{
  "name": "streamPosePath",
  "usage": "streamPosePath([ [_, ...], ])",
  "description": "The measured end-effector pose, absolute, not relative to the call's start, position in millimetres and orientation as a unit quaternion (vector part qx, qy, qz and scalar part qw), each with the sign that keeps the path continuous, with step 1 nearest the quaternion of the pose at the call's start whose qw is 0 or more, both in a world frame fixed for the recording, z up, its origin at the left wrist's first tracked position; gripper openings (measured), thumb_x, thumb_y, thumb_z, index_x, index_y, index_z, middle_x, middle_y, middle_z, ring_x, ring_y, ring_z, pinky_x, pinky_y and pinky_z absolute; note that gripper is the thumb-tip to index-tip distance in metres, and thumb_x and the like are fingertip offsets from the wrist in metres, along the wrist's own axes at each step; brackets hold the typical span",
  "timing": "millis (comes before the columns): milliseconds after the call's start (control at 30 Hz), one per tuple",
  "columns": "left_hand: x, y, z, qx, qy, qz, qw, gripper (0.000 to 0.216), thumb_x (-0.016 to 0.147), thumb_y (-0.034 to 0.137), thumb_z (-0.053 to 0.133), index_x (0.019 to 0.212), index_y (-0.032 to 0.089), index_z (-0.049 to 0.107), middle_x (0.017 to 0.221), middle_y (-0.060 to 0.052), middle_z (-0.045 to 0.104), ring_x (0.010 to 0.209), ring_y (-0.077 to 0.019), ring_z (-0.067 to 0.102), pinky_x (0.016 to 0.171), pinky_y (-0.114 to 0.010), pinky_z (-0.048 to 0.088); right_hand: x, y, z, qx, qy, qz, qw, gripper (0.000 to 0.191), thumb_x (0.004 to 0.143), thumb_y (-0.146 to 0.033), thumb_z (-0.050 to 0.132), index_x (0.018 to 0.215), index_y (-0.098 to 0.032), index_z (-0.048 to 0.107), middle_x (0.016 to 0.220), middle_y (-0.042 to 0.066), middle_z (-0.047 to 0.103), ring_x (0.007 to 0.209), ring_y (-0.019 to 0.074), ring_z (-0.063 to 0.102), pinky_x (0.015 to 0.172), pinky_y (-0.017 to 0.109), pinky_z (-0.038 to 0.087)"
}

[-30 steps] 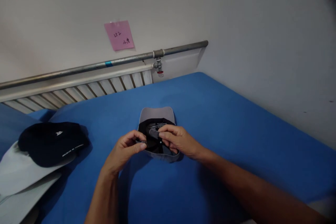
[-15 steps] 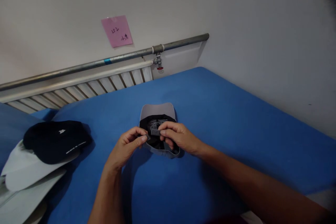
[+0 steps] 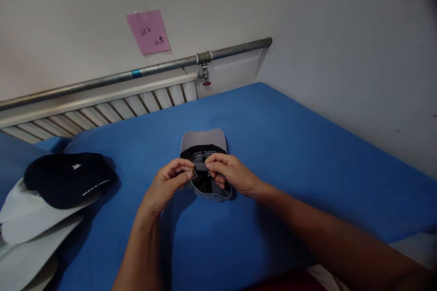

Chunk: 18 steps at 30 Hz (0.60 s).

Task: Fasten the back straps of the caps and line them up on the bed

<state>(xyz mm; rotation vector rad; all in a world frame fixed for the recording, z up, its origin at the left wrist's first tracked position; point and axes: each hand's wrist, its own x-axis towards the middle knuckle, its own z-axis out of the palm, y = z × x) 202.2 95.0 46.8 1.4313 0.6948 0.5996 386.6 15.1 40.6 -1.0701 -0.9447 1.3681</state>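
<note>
A grey baseball cap [image 3: 203,137] lies upside down on the blue surface, brim pointing away from me, its black inside facing up. Above its opening, my right hand [image 3: 232,173] pinches the end of a grey cap strap [image 3: 201,167] between thumb and fingers. My left hand [image 3: 172,182] pinches the cap's other strap end, which carries a small dark buckle [image 3: 195,173]. The two strap ends are close together; whether one passes through the buckle I cannot tell.
On the left a black cap [image 3: 70,179] rests on a stack of white and pale caps [image 3: 37,223]. Behind the blue-covered table [image 3: 273,122] run a white radiator [image 3: 136,102] and a metal pipe [image 3: 164,65]. A pink note [image 3: 148,32] hangs on the wall.
Both hands have drawn closer together over the cap, and the strap end in the right hand has come nearer the left fingertips. The view has shifted slightly.
</note>
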Motion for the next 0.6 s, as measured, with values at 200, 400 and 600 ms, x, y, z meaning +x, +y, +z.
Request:
streamPosePath([
  [200, 199.8, 94.5, 47.7, 0.62, 0.287, 0.258, 0.683, 0.018, 0.075, 0.024, 0.071, 0.092, 0.02, 0.067, 0.081, -0.002, 0.067, 0.069, -0.0105, 0.054, 0.058, -0.021, 0.038, 385.7, 13.8, 41.7, -0.478, -0.42, 0.557, 0.534, 0.014, 0.079, -0.03, 0.06, 0.076, -0.016, 0.059, 0.057, -0.006, 0.049, 0.04, 0.0027, 0.041, 0.038, 0.016, 0.034],
  [400, 199.1, 94.2, 48.4, 0.62, 0.281, 0.249, 0.689, 0.022, 0.068, 0.019, 0.076, 0.087, 0.021, 0.066, 0.086, 0.001, 0.065, 0.081, -0.0117, 0.057, 0.073, -0.023, 0.045, 386.6, 13.3, 41.7, -0.478, -0.422, 0.556, 0.534, 0.014, 0.08, -0.03, 0.059, 0.076, -0.016, 0.059, 0.058, -0.006, 0.049, 0.041, 0.0026, 0.041, 0.039, 0.016, 0.036],
  [600, 199.1, 95.8, 44.8, 0.636, 0.292, 0.261, 0.665, 0.015, 0.073, 0.019, 0.072, 0.086, 0.02, 0.065, 0.08, 0.003, 0.058, 0.068, -0.0066, 0.049, 0.061, -0.018, 0.04, 387.6, 14.0, 38.0, -0.472, -0.422, 0.554, 0.541, 0.014, 0.08, -0.03, 0.06, 0.077, -0.017, 0.058, 0.058, -0.006, 0.049, 0.042, 0.0029, 0.041, 0.039, 0.016, 0.036],
])
